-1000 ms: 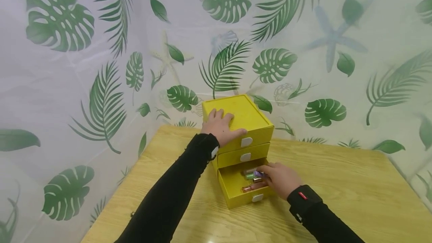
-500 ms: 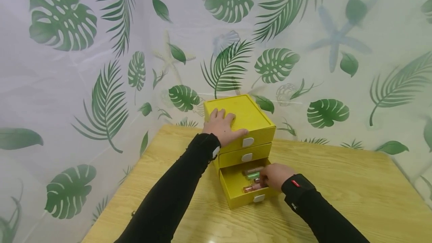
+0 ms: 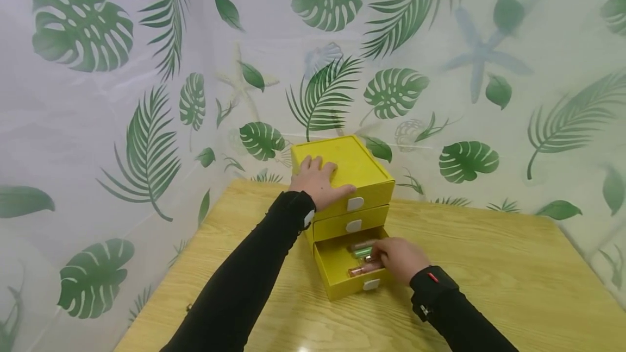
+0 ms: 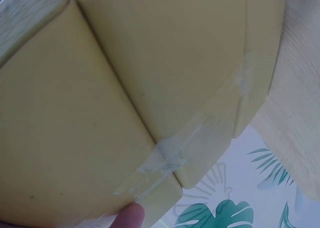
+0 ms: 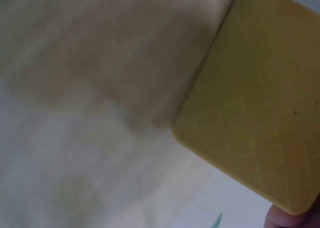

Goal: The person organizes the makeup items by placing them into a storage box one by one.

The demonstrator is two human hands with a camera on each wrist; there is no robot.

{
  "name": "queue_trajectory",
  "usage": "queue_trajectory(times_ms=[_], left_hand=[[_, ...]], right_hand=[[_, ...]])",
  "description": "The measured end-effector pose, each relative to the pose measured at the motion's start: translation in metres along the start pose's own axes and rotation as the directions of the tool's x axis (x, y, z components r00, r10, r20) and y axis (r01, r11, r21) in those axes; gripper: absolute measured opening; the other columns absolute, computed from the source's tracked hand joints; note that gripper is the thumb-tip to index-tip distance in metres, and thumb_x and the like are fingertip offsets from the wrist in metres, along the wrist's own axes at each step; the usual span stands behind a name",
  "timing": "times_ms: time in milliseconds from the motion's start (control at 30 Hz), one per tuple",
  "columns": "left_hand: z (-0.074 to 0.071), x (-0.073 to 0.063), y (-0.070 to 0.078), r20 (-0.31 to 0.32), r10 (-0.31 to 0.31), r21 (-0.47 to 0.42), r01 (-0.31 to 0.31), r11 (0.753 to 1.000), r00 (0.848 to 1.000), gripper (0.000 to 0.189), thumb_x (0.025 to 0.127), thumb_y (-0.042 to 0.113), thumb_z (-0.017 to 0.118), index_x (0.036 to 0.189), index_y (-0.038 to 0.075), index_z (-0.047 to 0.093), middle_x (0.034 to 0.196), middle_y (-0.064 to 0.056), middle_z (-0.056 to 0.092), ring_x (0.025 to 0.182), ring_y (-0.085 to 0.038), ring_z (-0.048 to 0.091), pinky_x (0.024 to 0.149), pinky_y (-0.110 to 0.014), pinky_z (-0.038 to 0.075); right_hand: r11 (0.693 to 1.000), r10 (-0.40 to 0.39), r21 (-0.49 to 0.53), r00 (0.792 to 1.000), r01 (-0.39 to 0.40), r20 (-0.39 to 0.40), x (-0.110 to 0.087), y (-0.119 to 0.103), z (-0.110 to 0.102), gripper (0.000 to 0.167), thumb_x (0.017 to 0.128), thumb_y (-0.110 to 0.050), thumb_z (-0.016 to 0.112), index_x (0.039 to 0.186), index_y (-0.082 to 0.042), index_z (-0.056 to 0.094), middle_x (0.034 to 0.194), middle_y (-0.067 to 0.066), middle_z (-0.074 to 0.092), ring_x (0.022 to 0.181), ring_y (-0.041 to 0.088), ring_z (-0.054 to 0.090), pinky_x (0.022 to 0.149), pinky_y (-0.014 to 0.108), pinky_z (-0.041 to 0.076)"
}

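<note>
A yellow drawer box (image 3: 347,162) stands on the table, its bottom drawer (image 3: 330,265) pulled out. My left hand (image 3: 318,183) rests on the box top with the fingers spread and the thumb near its front edge. In the left wrist view a fingertip (image 4: 129,217) shows beside the taped side of the box. My right hand (image 3: 403,259) reaches over the right side of the drawer, fingers curled downward among the small tubes. A green tube (image 3: 362,252) and a pink one (image 3: 365,269), like lip gloss, lie there. What the right fingers hold is hidden, so I cannot tell.
Two upper drawers are closed, each with a white pull tab (image 3: 355,203). The wooden table (image 3: 489,265) extends to both sides. A leaf-printed sheet (image 3: 440,96) hangs behind the box. A small dark object (image 3: 189,307) lies near the left sleeve.
The right hand has moved slightly left and down into the drawer. The purple tube seen in its fingers is now out of sight. The left hand stays on the box.
</note>
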State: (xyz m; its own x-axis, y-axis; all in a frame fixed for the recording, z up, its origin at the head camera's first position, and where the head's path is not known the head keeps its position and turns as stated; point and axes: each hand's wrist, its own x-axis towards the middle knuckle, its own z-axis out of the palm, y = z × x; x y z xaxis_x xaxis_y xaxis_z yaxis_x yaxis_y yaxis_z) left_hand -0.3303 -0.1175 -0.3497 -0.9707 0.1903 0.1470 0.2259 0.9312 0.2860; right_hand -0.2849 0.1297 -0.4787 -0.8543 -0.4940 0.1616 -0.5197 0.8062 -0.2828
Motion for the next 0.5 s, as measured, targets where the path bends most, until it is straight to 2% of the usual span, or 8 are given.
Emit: queue_trajectory(times_ms=[100,200,400,500], left_hand=[[0.001,0.0,-0.001,0.0,0.002,0.002,-0.002,1.0,1.0,0.085,0.089,0.079,0.048,0.154,0.024,0.045,0.162,-0.011,0.03,0.152,-0.035,0.016,0.112,-0.062,0.031],[0.002,0.001,0.0,0.004,0.013,0.0,-0.013,1.0,1.0,0.086,0.089,0.079,0.048,0.154,0.023,0.045,0.162,-0.012,0.03,0.152,-0.036,0.016,0.112,-0.061,0.031],[-0.002,-0.003,0.002,0.02,0.015,0.005,-0.015,1.0,1.0,0.086,0.089,0.078,0.047,0.154,0.022,0.044,0.162,-0.013,0.029,0.151,-0.037,0.016,0.112,-0.062,0.031],[-0.004,-0.004,0.001,0.021,0.019,-0.001,-0.019,1.0,1.0,0.086,0.09,0.078,0.047,0.155,0.022,0.044,0.163,-0.014,0.028,0.152,-0.037,0.015,0.112,-0.063,0.03]], right_hand=[[0.997,0.001,0.08,0.997,0.005,-0.082,-0.008,0.0,0.005,0.015,0.096,-0.006,0.064,0.094,-0.017,0.075,0.089,-0.006,0.066,0.083,0.016,0.062,0.074,0.041,0.052],[0.991,0.007,0.134,0.984,0.017,-0.176,-0.02,0.0,0.008,0.013,0.095,-0.005,0.067,0.096,-0.015,0.075,0.092,-0.005,0.063,0.088,0.019,0.061,0.077,0.042,0.051],[0.993,0.01,0.115,0.945,0.029,-0.326,-0.048,-0.01,0.011,0.019,0.089,0.001,0.07,0.102,-0.013,0.074,0.093,-0.002,0.055,0.087,0.018,0.053,0.075,0.041,0.046],[0.993,0.023,0.118,0.934,0.02,-0.355,-0.059,-0.017,0.012,0.027,0.087,0.004,0.069,0.108,-0.013,0.074,0.088,-0.006,0.052,0.081,0.014,0.048,0.07,0.037,0.043]])
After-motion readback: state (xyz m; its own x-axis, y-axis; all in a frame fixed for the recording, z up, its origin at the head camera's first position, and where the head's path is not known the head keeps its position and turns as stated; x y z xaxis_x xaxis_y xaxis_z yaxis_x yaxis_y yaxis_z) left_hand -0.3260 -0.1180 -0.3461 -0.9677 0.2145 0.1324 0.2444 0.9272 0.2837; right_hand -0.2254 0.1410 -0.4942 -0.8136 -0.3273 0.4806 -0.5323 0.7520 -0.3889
